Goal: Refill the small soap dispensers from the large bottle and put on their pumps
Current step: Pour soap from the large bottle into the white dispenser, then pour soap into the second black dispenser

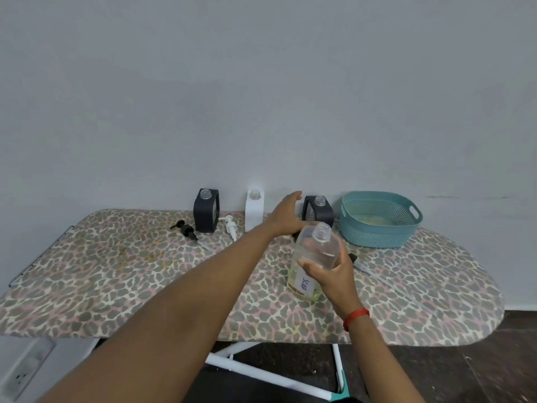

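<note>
My right hand (334, 276) grips the large clear bottle (316, 257), labelled SOAP, uncapped and tilted, with yellowish liquid in its lower part. My left hand (286, 215) reaches forward with fingers spread, between the white dispenser (254, 210) and the right black dispenser (319, 212), touching neither that I can tell. A second black dispenser (206, 210) stands at the left. All three dispensers are open-necked and stand against the wall. A black pump (186, 229) and a white pump (231, 226) lie on the board. Another pump with a long tube (377, 271) lies right of the bottle.
The leopard-print ironing board (116, 271) carries everything. A teal plastic basket (379, 218) stands at the back right, close to the right black dispenser. The grey wall runs directly behind the dispensers. A wall socket (26, 370) sits low at the left.
</note>
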